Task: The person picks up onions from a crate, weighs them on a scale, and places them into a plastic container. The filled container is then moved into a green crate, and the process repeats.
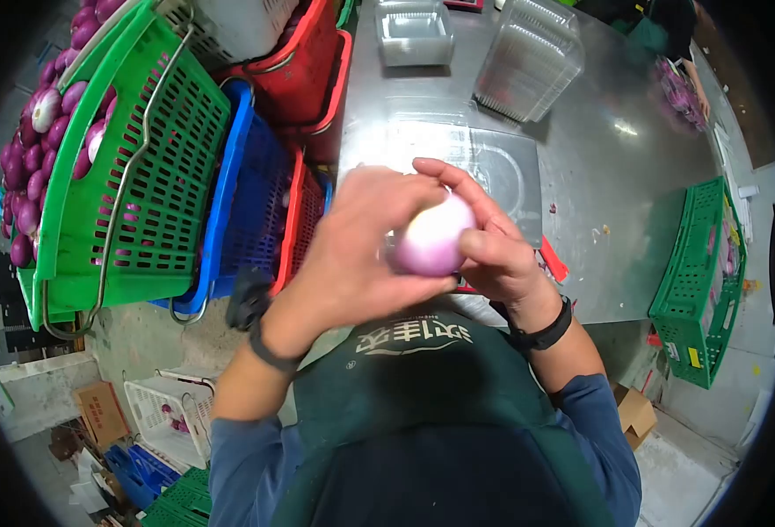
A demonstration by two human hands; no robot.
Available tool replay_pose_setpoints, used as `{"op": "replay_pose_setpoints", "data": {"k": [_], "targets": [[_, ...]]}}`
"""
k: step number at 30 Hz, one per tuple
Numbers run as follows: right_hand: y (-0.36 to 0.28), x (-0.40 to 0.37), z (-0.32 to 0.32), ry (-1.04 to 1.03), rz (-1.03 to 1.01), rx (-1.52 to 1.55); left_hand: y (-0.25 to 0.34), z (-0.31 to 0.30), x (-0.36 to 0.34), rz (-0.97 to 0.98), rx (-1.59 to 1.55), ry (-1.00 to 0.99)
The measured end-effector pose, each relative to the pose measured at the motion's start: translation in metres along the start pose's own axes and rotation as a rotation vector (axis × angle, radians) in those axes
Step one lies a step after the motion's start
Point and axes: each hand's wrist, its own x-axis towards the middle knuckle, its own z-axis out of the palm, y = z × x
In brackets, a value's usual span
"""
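A purple-and-white onion (438, 235) is held between my two hands above the near edge of the metal table. My left hand (345, 241), smeared by motion, curves around the onion's left side. On the right, my right hand (502, 255) grips it, with the thumb pressed against the skin. Just past my right hand lies a red object (553, 260), partly covered, whose kind I cannot make out. Beyond the hands a flat grey plate (515, 176) rests on the table.
Stacked clear plastic boxes (528, 66) and another clear box (414, 37) stand farther back on the metal table (620, 206). Green (163, 167), blue (238, 189) and red (295, 224) crates line the left side. A green crate (691, 281) sits at right. Another person's hand (697, 92) is at far right.
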Motion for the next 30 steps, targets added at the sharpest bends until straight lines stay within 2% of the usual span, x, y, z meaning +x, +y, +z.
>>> {"op": "replay_pose_setpoints", "data": {"k": [2, 3, 5, 9, 11, 16, 18, 19, 21, 25, 26, 30], "targets": [[-0.005, -0.013, -0.024, 0.148, 0.011, 0.023, -0.008, 0.025, 0.011, -0.099, -0.034, -0.041], [-0.009, -0.02, -0.038, 0.219, 0.013, 0.07, -0.01, 0.033, 0.017, -0.073, -0.027, 0.054], [-0.018, -0.038, -0.068, 0.31, -0.037, 0.185, -0.039, 0.055, 0.011, -0.182, 0.183, 0.135], [-0.018, -0.056, -0.095, 0.451, -0.164, 0.142, -0.049, 0.074, 0.017, -0.391, 0.479, -0.125], [-0.014, -0.057, -0.099, 0.493, -0.198, 0.067, -0.047, 0.084, 0.024, -0.423, 0.527, -0.232], [0.001, -0.043, -0.096, 0.575, -0.171, -0.103, -0.056, 0.109, 0.029, -0.381, 0.662, -0.311], [0.013, -0.034, -0.097, 0.568, -0.161, -0.198, -0.061, 0.11, 0.03, -0.368, 0.586, -0.289], [0.021, -0.029, -0.095, 0.582, -0.198, -0.284, -0.064, 0.109, 0.029, -0.363, 0.548, -0.277], [0.037, -0.02, -0.099, 0.651, -0.258, -0.716, -0.069, 0.107, 0.021, -0.268, 0.485, -0.148], [0.041, -0.016, -0.088, 0.662, -0.256, -1.165, -0.074, 0.104, 0.001, -0.078, 0.444, 0.127], [0.041, -0.013, -0.09, 0.636, -0.359, -1.321, -0.075, 0.104, -0.005, -0.109, 0.409, 0.134], [0.043, -0.004, -0.095, 0.606, -0.316, -1.558, -0.093, 0.11, -0.019, -0.087, 0.366, 0.131]]}}
